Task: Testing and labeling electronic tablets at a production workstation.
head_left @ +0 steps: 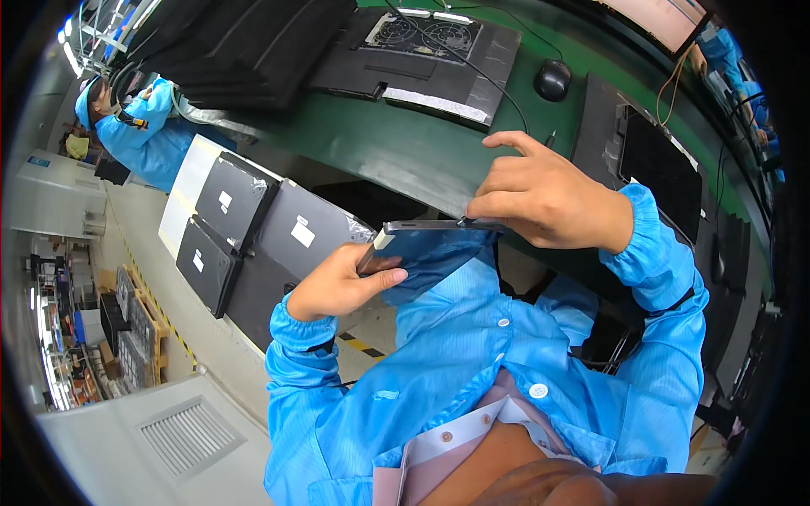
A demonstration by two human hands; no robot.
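Observation:
A thin tablet (pixel 439 261) with a glossy, reflecting screen is held up in front of my chest, its dark edge turned upward. My left hand (pixel 342 282) grips its left end, thumb over the screen side. At the right part of the upper edge, my right hand (pixel 544 198) has its thumb and fingertips pinched together, with one finger raised. Something small and dark sits at those fingertips against the edge; I cannot make out what it is. A black cable (pixel 498 80) runs over the bench and disappears behind my right hand.
On the green bench (pixel 363 156) lie a black mouse (pixel 553 80), a black fixture (pixel 426 63) and a dark tablet in a stand (pixel 662 173). Dark trays (pixel 236 198) with white labels stand at the left. A co-worker (pixel 139 131) in blue is at the far left.

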